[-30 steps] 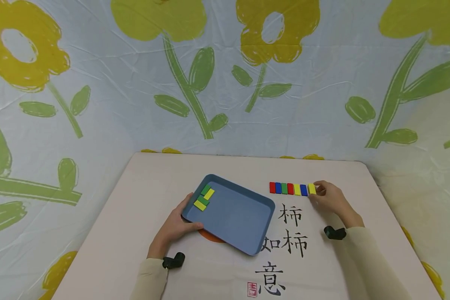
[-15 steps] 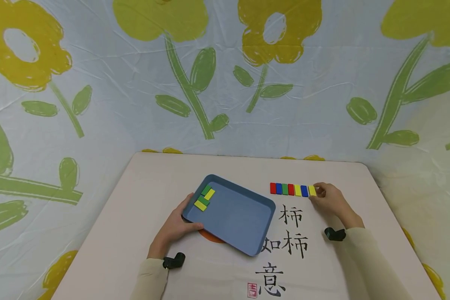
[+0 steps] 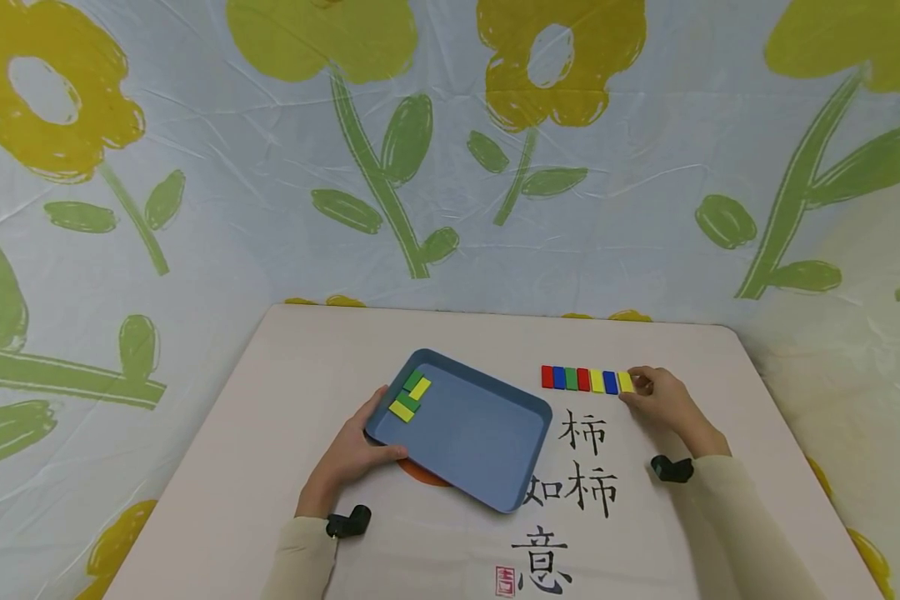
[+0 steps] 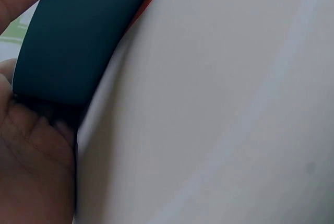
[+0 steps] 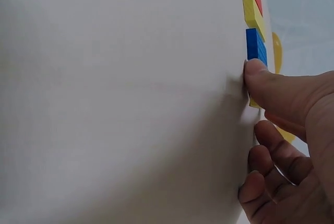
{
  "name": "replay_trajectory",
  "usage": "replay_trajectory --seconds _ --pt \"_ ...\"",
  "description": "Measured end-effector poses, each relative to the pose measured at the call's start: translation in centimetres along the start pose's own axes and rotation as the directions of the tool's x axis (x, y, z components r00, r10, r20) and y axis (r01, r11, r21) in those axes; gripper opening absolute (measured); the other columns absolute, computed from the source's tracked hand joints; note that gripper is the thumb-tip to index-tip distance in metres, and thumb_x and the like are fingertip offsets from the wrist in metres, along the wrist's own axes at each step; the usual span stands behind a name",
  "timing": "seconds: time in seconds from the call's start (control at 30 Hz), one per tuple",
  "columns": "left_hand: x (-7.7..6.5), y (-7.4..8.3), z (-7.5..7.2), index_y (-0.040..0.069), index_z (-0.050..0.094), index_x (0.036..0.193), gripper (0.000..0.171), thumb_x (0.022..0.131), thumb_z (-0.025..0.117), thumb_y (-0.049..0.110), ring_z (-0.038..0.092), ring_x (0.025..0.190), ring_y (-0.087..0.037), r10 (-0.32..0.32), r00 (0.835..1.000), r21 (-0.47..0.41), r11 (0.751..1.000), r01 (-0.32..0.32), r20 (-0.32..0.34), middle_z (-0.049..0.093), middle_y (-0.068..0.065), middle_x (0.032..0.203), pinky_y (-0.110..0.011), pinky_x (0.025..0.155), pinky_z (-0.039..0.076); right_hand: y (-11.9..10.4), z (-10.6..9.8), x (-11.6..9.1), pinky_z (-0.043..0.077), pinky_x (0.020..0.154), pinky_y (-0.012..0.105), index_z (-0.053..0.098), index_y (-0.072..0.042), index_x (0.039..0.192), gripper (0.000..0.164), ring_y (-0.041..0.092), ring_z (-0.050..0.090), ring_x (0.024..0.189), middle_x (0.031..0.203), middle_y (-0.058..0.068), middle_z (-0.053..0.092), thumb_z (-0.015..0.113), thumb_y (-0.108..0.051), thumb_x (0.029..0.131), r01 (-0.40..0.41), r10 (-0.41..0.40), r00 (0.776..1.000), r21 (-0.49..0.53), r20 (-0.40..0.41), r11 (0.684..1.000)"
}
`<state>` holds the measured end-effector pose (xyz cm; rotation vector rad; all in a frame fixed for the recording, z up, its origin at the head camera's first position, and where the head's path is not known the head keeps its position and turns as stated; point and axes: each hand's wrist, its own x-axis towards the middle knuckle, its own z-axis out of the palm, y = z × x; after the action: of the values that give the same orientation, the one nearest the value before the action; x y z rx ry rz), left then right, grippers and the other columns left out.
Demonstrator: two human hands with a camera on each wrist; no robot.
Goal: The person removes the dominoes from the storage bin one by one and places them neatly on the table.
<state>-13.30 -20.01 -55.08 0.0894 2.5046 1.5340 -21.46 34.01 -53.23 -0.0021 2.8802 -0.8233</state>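
Note:
My left hand grips the left corner of a blue-grey tray, thumb along the near rim and fingers beneath. In the left wrist view the dark underside of the tray shows between thumb and palm. Two green and two yellow blocks lie at the tray's left end. My right hand pinches a yellow block at the right end of a row, right beside a blue block. In the right wrist view my thumb covers most of that yellow block; the other fingers are loosely curled.
Leftward from the blue block the row runs yellow, red, green, blue and red. Black brush characters and a red seal mark are printed on the pale tabletop. The tray overlaps an orange print. A flowered cloth stands behind the table.
The yellow block in my right hand has come slightly down and in against the blue block at the row's end. My left hand and the tray stay put.

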Motion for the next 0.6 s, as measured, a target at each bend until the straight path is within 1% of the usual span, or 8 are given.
replay_trajectory --seconds 0.23,0.37,0.5,0.6 --pt "0.1 -0.2 0.0 0.035 0.023 0.164 0.114 0.074 0.093 0.040 0.019 0.159 -0.032 -0.006 1.000 0.019 1.000 0.006 0.004 0.024 -0.002 0.171 -0.062 0.125 0.022 -0.4 -0.7 -0.2 0.054 0.092 0.058 0.044 0.010 0.145 0.070 0.043 0.059 0.106 0.124 0.031 0.058 0.078 -0.021 0.092 0.036 -0.036 0.999 0.014 -0.012 0.999" --pt "0.0 0.0 -0.1 0.035 0.023 0.164 0.115 0.074 0.093 0.040 0.019 0.159 -0.032 -0.012 1.000 0.015 1.000 0.012 0.001 0.024 -0.002 0.171 -0.062 0.125 0.021 -1.2 -1.3 -0.3 0.054 0.092 0.060 0.041 0.008 0.148 0.073 0.047 0.060 0.109 0.126 0.033 0.057 0.077 -0.022 0.092 0.068 -0.067 0.997 0.019 -0.024 0.998" --pt "-0.1 0.1 -0.1 0.033 0.024 0.165 0.115 0.074 0.094 0.039 0.019 0.159 -0.032 -0.007 1.000 0.006 1.000 0.007 0.003 0.024 -0.002 0.171 -0.061 0.125 0.021 -2.7 -1.7 -0.3 0.054 0.093 0.061 0.038 0.007 0.151 0.075 0.049 0.059 0.113 0.130 0.034 0.056 0.075 -0.024 0.094 0.107 -0.106 0.994 0.012 -0.029 0.994" --pt "0.0 0.2 0.0 0.033 0.023 0.165 0.115 0.074 0.094 0.039 0.019 0.159 -0.033 -0.005 1.000 0.005 1.000 0.004 0.006 0.023 -0.002 0.171 -0.062 0.125 0.021 -4.4 -1.7 -0.5 0.054 0.094 0.061 0.036 0.006 0.153 0.075 0.048 0.059 0.115 0.132 0.033 0.055 0.074 -0.024 0.095 0.131 -0.131 0.991 0.017 -0.030 0.991"
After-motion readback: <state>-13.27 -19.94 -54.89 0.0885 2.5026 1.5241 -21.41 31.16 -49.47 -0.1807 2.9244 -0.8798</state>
